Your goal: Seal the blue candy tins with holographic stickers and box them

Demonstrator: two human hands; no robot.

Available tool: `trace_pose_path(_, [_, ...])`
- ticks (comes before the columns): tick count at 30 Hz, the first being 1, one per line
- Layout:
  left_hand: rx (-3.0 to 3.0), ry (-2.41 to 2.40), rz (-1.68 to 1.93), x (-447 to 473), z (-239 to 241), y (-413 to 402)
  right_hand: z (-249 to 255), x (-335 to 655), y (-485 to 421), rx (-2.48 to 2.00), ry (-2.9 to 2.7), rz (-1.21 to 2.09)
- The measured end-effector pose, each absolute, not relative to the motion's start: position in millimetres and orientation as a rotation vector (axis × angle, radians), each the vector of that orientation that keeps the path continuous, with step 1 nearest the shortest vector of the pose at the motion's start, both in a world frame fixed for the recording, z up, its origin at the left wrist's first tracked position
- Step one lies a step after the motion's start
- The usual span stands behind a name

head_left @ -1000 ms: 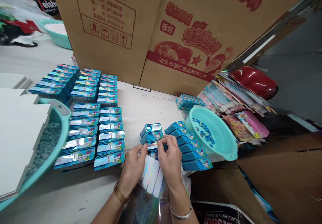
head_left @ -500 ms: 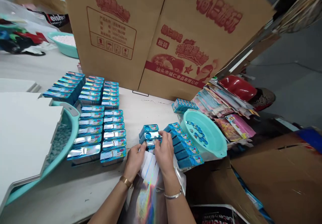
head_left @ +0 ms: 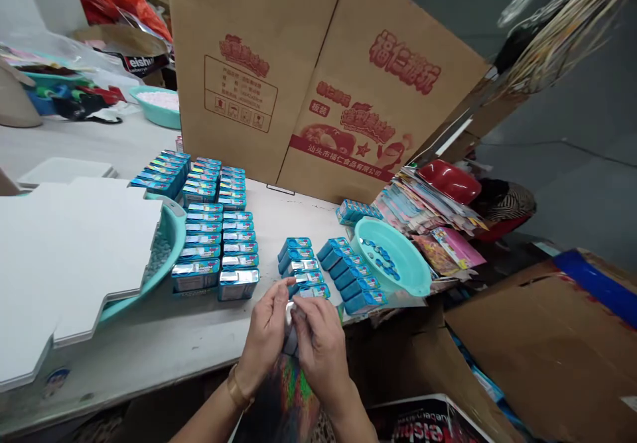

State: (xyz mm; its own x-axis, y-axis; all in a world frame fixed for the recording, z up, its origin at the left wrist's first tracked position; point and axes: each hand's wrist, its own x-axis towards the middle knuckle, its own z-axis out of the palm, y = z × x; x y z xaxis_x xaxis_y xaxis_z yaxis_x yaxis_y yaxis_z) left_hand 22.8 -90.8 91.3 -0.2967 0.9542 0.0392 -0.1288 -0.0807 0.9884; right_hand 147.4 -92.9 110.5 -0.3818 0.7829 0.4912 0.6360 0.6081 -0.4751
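In front of the table edge, my left hand (head_left: 265,333) and my right hand (head_left: 322,347) come together around a small white-and-grey piece (head_left: 290,340). Fingers of both hands cover most of it, so its kind is unclear. Just beyond my fingertips stands a short row of blue candy tins (head_left: 297,255), set on edge. To its right is a second row of blue tins (head_left: 351,274). Shiny rainbow film (head_left: 293,380) shows below my hands. A turquoise basin (head_left: 415,274) with several small blue round pieces (head_left: 383,260) sits to the right.
Several rows of labelled blue tins (head_left: 199,239) stand at the left. White board sheets (head_left: 74,244) lie over a large turquoise tub (head_left: 176,234). A tall cardboard carton (head_left: 279,52) closes off the back. At right are stacked printed bags (head_left: 423,207) and an open carton (head_left: 537,337).
Both hands have drawn back from the row of tins toward me and now meet around the small piece. More tins of that row show. The camera view has shifted.
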Motion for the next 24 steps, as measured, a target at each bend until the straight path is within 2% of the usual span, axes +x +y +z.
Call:
trace_pose_path(13, [1.124,1.275,1.450,32.4,98.5,-108.9,104.8,170.3,-106.5,-0.995,-2.208,-0.229])
trace_pose_path(19, [1.019,1.207,1.446,32.1,90.6,-100.6,109.1,161.1,-105.5,-1.025,-2.135,-0.154])
trace_pose_path(24, [0.972,1.260,1.329,14.0,73.2,-70.1,145.2,163.4,-109.1,-1.040,-2.072,0.081])
